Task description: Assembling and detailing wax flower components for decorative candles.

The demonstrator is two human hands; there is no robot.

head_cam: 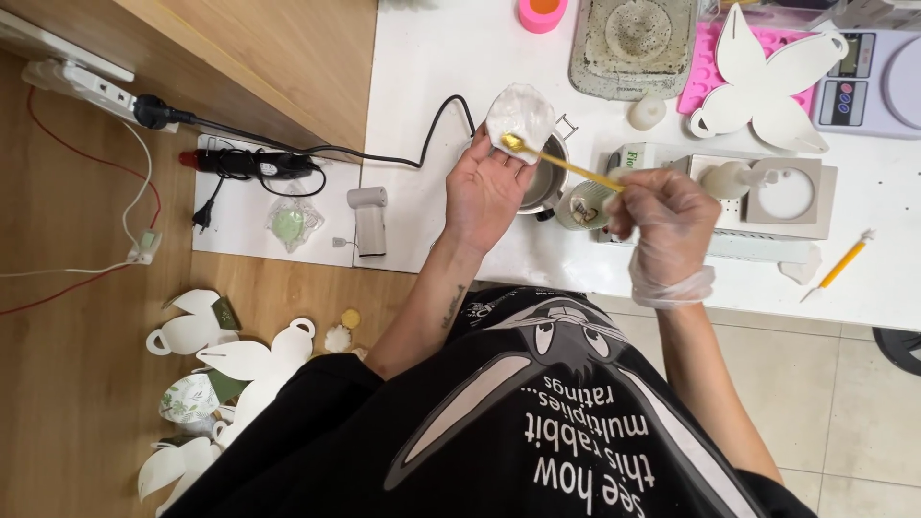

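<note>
While my left hand [487, 187] cups the thin white shell-like piece [519, 115] above the small metal pot [543, 182], I judge it light and fragile, best supported from below. My gloved right hand [665, 216] pinches the yellow stick [566, 166], whose tip touches the piece.

Black printed shirt, clear glove on right hand [667, 216], tattooed left forearm [451, 305].
</note>
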